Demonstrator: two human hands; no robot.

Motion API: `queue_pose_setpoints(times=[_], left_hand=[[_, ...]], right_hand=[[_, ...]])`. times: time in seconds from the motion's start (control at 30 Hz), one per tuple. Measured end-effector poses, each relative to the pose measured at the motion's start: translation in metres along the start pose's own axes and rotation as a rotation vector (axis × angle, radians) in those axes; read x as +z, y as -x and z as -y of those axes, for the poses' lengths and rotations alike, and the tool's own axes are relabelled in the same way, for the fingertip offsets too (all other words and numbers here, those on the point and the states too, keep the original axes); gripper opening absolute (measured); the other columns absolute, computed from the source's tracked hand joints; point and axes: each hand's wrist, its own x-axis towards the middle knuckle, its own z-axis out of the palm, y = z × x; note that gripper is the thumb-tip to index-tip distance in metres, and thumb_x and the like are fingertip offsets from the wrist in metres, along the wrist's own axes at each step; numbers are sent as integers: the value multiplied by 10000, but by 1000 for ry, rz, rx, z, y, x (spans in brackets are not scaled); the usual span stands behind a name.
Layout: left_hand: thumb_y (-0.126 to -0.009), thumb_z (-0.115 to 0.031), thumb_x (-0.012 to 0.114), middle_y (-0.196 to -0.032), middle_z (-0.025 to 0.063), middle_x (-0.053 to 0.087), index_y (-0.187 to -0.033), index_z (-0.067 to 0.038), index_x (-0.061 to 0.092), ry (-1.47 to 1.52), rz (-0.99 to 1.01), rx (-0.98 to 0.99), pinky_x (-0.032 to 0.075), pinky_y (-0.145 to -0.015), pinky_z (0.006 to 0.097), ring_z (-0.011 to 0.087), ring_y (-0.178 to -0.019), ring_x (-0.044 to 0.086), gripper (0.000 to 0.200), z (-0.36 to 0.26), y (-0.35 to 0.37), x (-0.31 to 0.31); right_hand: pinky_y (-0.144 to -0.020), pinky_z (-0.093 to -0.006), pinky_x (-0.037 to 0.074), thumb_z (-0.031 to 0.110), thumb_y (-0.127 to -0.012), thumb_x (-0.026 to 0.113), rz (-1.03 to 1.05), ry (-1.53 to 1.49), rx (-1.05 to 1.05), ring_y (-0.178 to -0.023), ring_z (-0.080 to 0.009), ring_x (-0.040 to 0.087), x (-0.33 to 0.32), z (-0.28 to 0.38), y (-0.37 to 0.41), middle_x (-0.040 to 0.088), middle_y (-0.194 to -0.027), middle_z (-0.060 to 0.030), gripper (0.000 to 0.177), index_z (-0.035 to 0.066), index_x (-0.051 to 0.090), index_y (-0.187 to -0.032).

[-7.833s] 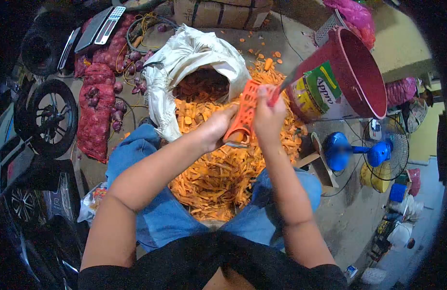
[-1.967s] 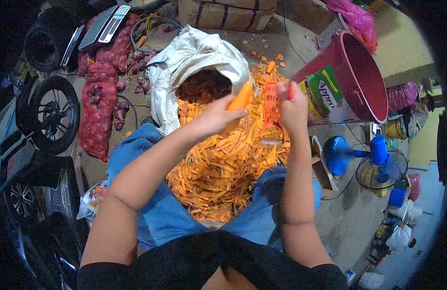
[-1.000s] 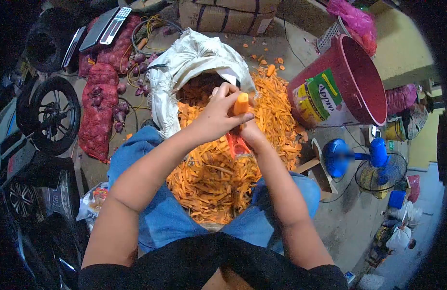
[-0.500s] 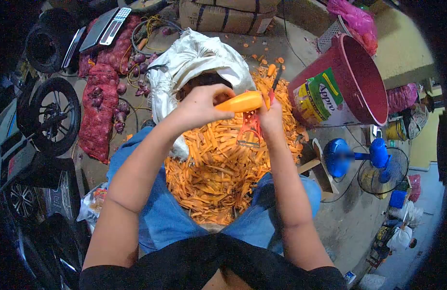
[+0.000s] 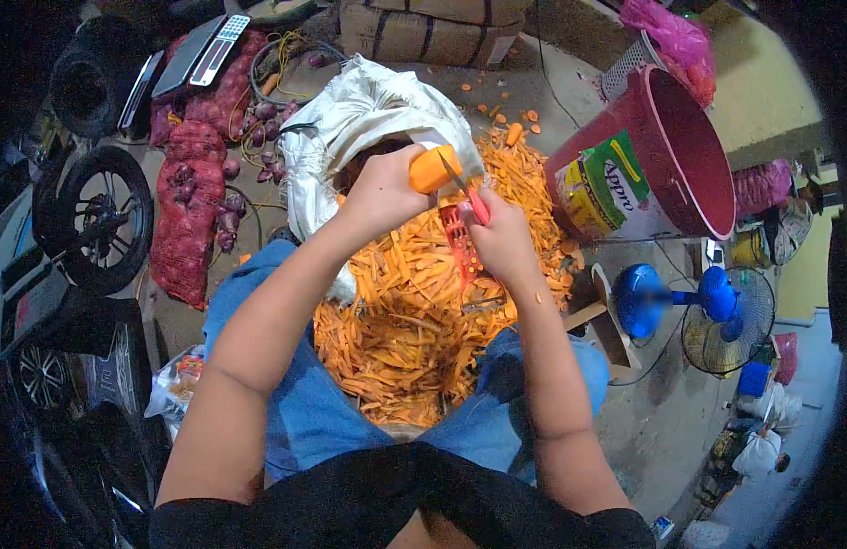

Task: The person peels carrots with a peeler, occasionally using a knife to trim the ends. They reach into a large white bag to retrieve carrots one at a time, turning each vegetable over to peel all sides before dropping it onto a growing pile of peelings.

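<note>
A peeled carrot [image 5: 431,171] is gripped in my left hand [image 5: 385,190], its end pointing up and right. My right hand [image 5: 504,236] is closed around the red handle of a knife [image 5: 479,207], whose blade lies against the carrot's end. A red peeler [image 5: 460,240] also hangs from the right hand, its blade end pointing down. Below both hands spreads a large pile of carrot peelings [image 5: 400,316]. Behind the left hand, a white woven sack [image 5: 377,101] stands with its mouth gaping; its inside is dark.
To the right stands a tilted dark red bucket [image 5: 593,156], with a blue fan [image 5: 638,300] and a cardboard box [image 5: 611,334] nearer me. Red net bags of onions [image 5: 181,238], a scale [image 5: 190,59] and a motorbike wheel [image 5: 103,220] are at left. Bundled cartons [image 5: 432,37] sit at the back.
The knife blade has swung from pointing up and away to lying against the carrot's end. The carrot has shifted left and tilted upward. The peeler's lower end has swung slightly right and toward me.
</note>
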Motion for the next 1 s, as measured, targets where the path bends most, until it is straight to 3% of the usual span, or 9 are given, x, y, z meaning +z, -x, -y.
queue_pose_setpoints(times=[0.13,0.27,0.37,0.47,0.53,0.6,0.7,0.8,1.0], left_hand=[[-560,-127,609,-727,160,549,-817,-17,512,30,13,50,422,-609,308,283,-693,546,296,-7,2,2],[-560,-137,619,-739,160,550,-805,-15,513,108,193,116,421,-602,294,273,-689,549,293,-17,5,-4],[-554,-148,633,-732,153,551,-796,-17,515,199,231,93,420,-586,278,269,-660,549,300,-18,6,-2],[-548,-153,640,-701,133,547,-785,-41,520,76,182,128,426,-567,287,261,-623,545,288,-26,17,5],[-539,-132,617,-636,114,525,-787,-87,498,20,305,607,421,-531,354,274,-632,537,279,-44,37,14],[-536,-131,610,-633,116,525,-796,-89,492,-46,303,518,417,-527,362,283,-635,533,288,-34,35,18],[-547,-126,603,-658,122,533,-814,-89,493,-127,266,360,420,-536,353,288,-639,532,291,-22,24,9],[-549,-106,594,-693,122,540,-826,-80,491,-167,218,292,425,-562,345,289,-663,530,297,-20,19,-6],[-546,-115,595,-717,103,516,-809,-84,454,-595,202,174,417,-584,380,300,-656,514,300,13,24,-10]], right_hand=[[-585,-432,368,142,-662,508,58,-37,80,-658,-381,483,-7,7,2,504,-653,-220,159,6,462,-730],[-575,-429,370,119,-639,511,38,28,-44,-647,-385,479,-6,-4,2,500,-640,-219,148,6,457,-716],[-509,-362,365,149,-733,475,3,15,-59,-571,-345,468,-6,-2,3,473,-608,-200,157,-6,458,-712],[-544,-415,387,162,-634,526,-75,-52,21,-629,-378,494,7,-36,-5,513,-615,-206,174,1,484,-684],[-557,-399,404,239,-659,510,176,-196,439,-646,-365,517,22,-100,-22,527,-622,-213,242,-1,537,-657],[-554,-369,420,305,-679,489,106,107,472,-630,-313,552,33,-101,-23,546,-624,-203,321,-4,569,-645],[-470,-300,401,261,-699,511,114,-449,471,-479,-175,510,51,-91,-20,521,-521,-87,278,-10,548,-651],[-447,-252,383,195,-740,490,79,-549,496,-461,-120,476,33,-71,-25,482,-490,-35,201,13,531,-668],[-565,-196,380,171,-774,482,210,-1186,349,-608,-74,458,2,-18,-17,499,-724,12,106,73,502,-810]])
